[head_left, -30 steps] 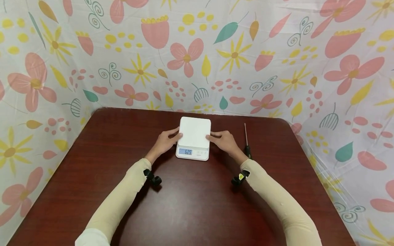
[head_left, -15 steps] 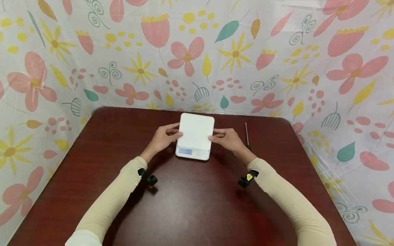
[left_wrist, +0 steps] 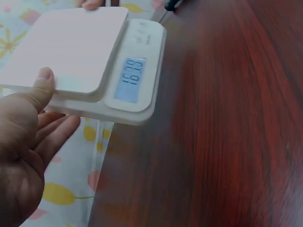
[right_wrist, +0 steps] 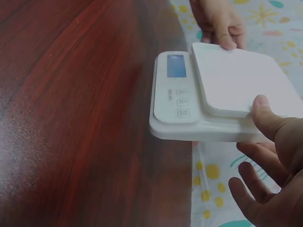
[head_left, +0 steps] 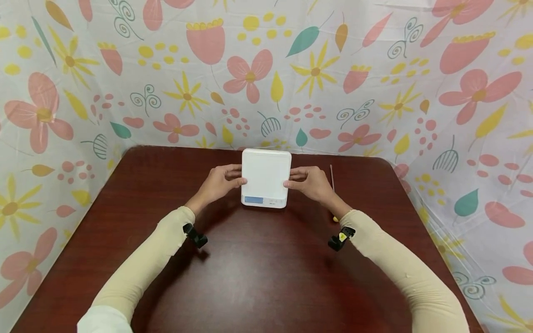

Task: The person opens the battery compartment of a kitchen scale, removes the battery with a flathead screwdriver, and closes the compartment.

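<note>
A white kitchen scale (head_left: 266,175) is raised off the far part of the table, its far edge tilted up. My left hand (head_left: 214,186) grips its left side, thumb on top of the weighing plate (left_wrist: 66,47) and fingers underneath. From the right side, my right hand (head_left: 314,186) holds it likewise, with the thumb (right_wrist: 263,113) pressing the plate's edge and some fingers spread below. Digits that look like 1679 show on the display (left_wrist: 130,80) in the left wrist view. The scale's underside is hidden.
A screwdriver (head_left: 331,175) lies right of the scale, partly covered by my right hand and wrist. The dark red wooden table (head_left: 258,277) ends at a flower-patterned curtain (head_left: 250,106) behind and at both sides.
Both hands have lifted the scale, and its far edge has tilted upward toward the camera. My wrists have moved outward. The screwdriver stays on the table.
</note>
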`<state>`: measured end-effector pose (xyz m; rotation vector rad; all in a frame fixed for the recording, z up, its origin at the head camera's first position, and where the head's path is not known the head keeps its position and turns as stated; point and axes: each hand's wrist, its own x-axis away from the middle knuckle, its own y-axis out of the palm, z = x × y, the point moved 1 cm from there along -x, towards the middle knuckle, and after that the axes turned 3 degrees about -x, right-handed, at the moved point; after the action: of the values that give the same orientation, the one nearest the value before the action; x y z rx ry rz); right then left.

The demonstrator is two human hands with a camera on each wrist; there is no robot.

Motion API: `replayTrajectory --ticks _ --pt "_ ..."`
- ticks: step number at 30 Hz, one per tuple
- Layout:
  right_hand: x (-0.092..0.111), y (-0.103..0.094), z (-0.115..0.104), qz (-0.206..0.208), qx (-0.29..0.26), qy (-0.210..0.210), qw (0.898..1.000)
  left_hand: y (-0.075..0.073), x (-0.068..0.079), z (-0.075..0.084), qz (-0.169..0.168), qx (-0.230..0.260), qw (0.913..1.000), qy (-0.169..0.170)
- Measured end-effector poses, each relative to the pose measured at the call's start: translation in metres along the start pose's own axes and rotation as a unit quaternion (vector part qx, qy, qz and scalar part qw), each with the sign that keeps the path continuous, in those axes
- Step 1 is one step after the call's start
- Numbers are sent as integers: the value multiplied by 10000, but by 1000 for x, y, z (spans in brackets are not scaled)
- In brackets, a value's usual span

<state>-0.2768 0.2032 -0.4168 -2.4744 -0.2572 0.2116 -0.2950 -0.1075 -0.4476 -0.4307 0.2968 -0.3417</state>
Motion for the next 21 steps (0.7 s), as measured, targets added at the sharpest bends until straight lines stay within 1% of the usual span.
replayTrajectory --ticks 2,4,7,10,13,15,18,21 --pt "-2 -1 -3 66 187 -166 9997 -3 -1 2 -21 -267 9994 234" --pt "-3 -2 -6 128 339 -330 9988 -5 -2 4 36 -538 9975 464" --pt "-5 -3 -10 185 554 -585 9966 -8 -2 6 152 -766 9942 739" --pt "-5 -3 -11 199 866 -882 9921 -9 -1 5 199 -808 9916 991" --pt "-5 -2 -8 264 1186 -1208 9852 -9 -1 2 182 -854 9878 1290" --pt "-6 -1 -5 350 1298 -1378 9813 -8 -1 1 185 -888 9847 1491" --pt "-7 1 -1 464 1325 -1581 9774 -7 -2 -1 244 -1021 9783 1788" --pt "-8 3 2 562 1403 -1766 9726 -7 -2 -4 284 -1233 9692 2115"
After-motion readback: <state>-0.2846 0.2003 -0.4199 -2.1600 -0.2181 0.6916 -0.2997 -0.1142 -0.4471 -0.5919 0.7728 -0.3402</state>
